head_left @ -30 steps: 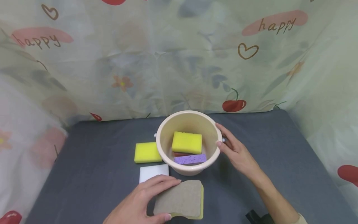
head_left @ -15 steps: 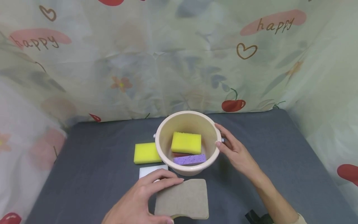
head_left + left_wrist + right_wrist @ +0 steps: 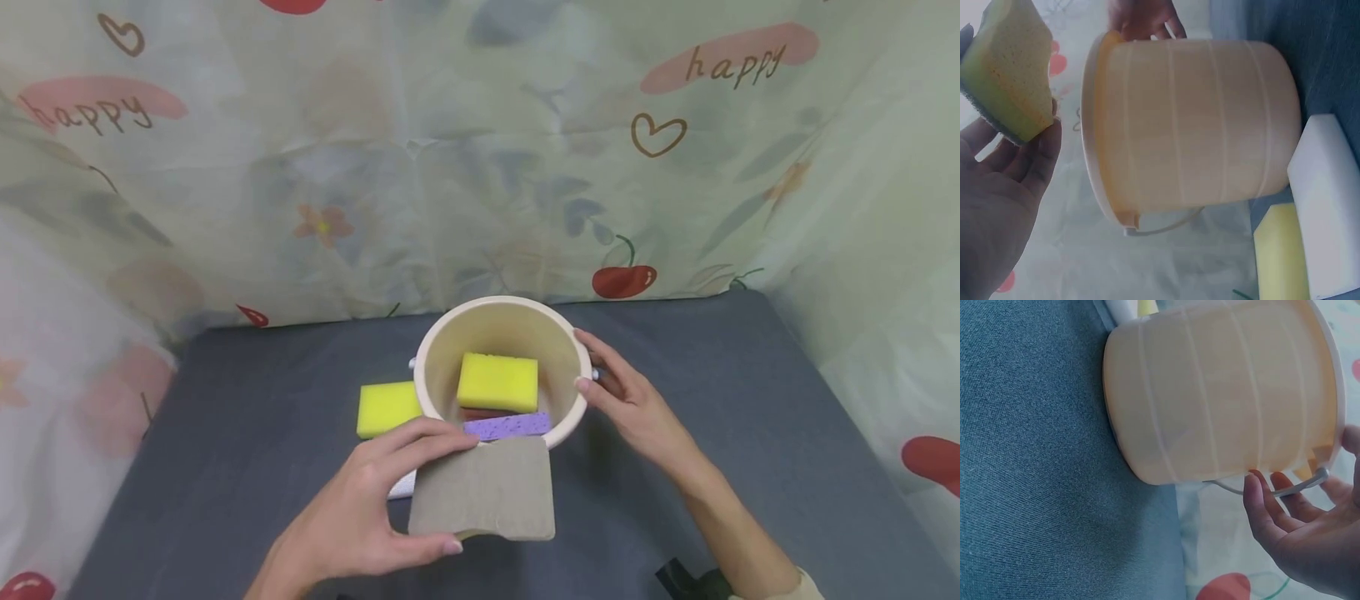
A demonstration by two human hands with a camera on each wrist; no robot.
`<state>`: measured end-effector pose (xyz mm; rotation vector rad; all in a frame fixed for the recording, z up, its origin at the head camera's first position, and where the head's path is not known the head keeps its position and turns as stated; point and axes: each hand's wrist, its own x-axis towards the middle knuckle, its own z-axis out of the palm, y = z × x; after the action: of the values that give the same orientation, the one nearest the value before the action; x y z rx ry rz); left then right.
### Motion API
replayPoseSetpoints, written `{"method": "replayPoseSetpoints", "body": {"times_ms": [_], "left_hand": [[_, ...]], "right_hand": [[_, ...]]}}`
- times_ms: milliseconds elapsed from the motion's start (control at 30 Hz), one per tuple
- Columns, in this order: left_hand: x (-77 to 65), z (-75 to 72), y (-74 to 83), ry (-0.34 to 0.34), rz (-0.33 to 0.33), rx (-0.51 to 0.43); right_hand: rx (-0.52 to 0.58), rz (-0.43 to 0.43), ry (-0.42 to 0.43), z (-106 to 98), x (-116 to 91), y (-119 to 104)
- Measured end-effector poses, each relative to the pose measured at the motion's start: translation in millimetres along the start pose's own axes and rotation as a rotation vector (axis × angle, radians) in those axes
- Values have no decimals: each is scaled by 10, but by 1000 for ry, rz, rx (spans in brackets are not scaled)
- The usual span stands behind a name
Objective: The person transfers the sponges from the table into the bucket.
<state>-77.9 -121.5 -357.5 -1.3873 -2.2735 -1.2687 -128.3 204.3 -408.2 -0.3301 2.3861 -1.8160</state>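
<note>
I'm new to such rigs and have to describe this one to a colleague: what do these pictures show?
There's no machine here, just a person's two bare hands. The widest picture comes from a camera on the head, looking forward and down. The other two come from the wrists, so the scene appears turned sideways.

The left hand holds a grey-and-yellow rectangular sponge. The right hand grips the rim of a round cream plastic bucket. Inside lie a yellow sponge block, a speckled purple sponge and something reddish-brown, mostly hidden. On the dark grey cloth beside the bucket are another yellow block and a white block.
</note>
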Motion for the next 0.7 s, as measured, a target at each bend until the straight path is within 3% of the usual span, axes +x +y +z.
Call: {"method": "replayPoseSetpoints", "body": {"times_ms": [333,700], "left_hand": [[98,-73,-165,53,-101,37],[216,-88,-309,81,-134,42]], "right_hand": [[20,18,-10,-5,-9,-18],[44,-8,-11,-17,6,2]]}}
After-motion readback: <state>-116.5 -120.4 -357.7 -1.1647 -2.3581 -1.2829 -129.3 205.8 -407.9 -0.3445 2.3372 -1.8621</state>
